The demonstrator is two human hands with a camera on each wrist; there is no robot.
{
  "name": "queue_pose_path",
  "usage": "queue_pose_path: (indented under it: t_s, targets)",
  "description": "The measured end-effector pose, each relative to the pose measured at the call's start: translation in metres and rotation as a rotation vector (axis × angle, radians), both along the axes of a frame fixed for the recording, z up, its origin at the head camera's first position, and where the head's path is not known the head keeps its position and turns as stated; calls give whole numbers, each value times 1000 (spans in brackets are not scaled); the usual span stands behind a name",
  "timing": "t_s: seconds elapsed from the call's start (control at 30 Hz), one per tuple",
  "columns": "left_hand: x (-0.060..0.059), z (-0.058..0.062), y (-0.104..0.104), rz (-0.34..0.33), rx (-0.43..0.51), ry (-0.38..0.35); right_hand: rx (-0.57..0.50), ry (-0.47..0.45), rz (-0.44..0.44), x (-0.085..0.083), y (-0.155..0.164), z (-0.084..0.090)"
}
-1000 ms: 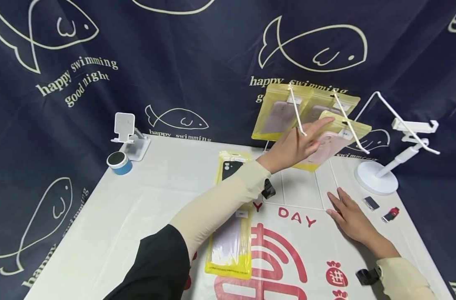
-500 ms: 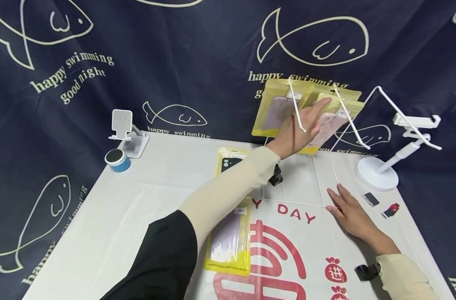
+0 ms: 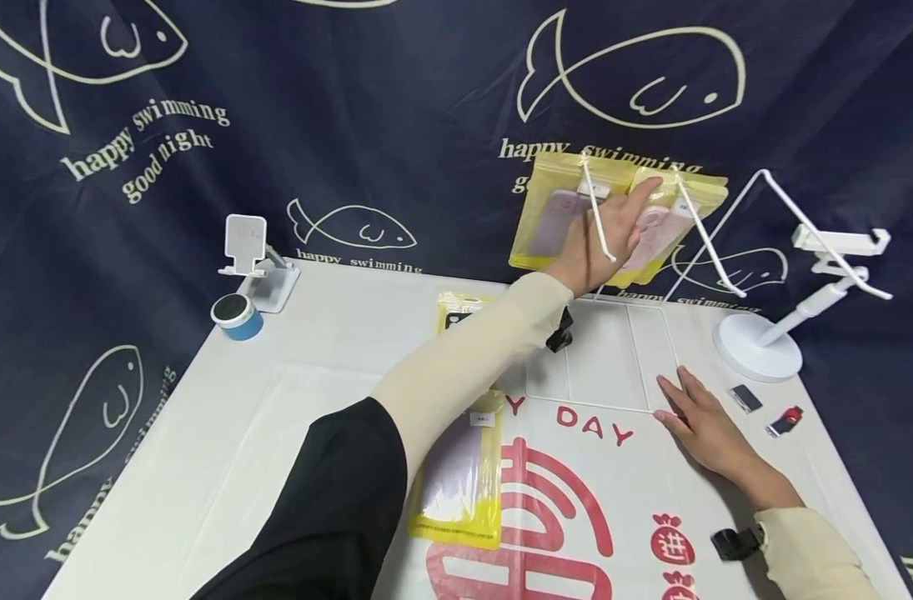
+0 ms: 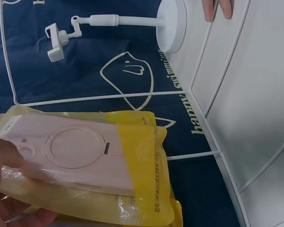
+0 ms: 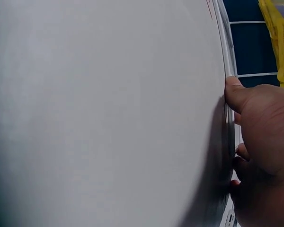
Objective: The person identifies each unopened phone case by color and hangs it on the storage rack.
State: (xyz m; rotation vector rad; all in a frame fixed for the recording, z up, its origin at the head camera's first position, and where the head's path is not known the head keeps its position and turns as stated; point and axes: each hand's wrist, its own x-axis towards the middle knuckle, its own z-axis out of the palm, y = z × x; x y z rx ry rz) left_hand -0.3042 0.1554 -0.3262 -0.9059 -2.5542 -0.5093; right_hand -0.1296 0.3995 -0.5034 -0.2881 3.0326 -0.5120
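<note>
My left hand point(image 3: 614, 233) reaches up to the white wire rack point(image 3: 627, 350) at the far side of the table. It pinches a yellow packet holding a pink phone case point(image 3: 662, 225) that hangs on the rack's right hook point(image 3: 707, 242). In the left wrist view a finger lies on the packet point(image 4: 85, 156) and the hand shows beneath its edge. Another yellow packet point(image 3: 554, 221) hangs on the left hook. My right hand point(image 3: 689, 408) lies flat on the table, fingers on the rack's base wire point(image 5: 225, 56).
Two more yellow packets point(image 3: 459, 492) lie on the white tablecloth under my left arm. A white gooseneck holder point(image 3: 756, 354) stands at the right, with two small dark items point(image 3: 744, 398) beside it. A phone stand point(image 3: 253, 267) and a blue round speaker point(image 3: 236, 315) sit far left.
My left hand has carried the pink-case packet up and back along the hook until it hangs against the other packets. My right hand has stayed put.
</note>
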Motion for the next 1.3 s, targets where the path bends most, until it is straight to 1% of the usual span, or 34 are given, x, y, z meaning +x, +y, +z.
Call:
queue_pose_path:
  t_s: [0.1, 0.17, 0.37, 0.43, 0.5, 0.53, 0.6, 0.67, 0.73, 0.8, 0.93, 1.03, 1.13, 1.23, 1.3]
  targets:
    - [-1, 0, 2, 29, -30, 16, 4, -7, -6, 0, 2, 1]
    - [-1, -3, 0, 62, -39, 37, 3, -3, -1, 0, 2, 1]
    - [-1, -13, -16, 195, -31, 132, 2, -6, 4, -4, 2, 4]
    - [0, -15, -23, 223, -22, 141, 2, -9, 4, -5, 2, 5]
    - [1, -19, -31, 228, -9, 147, 0, -8, 6, -6, 2, 5]
    - [1, -22, -36, 218, -1, 151, -3, -7, 7, -6, 2, 5]
    - [1, -28, -48, 179, 21, 160, -8, -7, 10, -6, 1, 5]
    - [3, -35, -62, 125, 34, 162, -10, -4, 13, -6, 0, 5]
    - [5, -42, -79, 66, 43, 133, -9, -1, 15, -6, 0, 5]
    - [10, -49, -97, 25, 43, 92, -8, 3, 15, -6, 0, 5]
    - [24, -67, -135, -14, -12, 4, -7, 7, 14, -5, 0, 4]
    - [36, -81, -162, -3, -74, -86, -3, 4, 13, -4, 0, 2]
    - [45, -92, -183, 32, -114, -173, 1, 6, 10, -2, 1, 0]
    - [50, -100, -197, 83, -123, -235, 0, 2, 5, -1, 1, -2]
    - [54, -104, -204, 102, -114, -276, 0, -13, -1, -1, 1, -3]
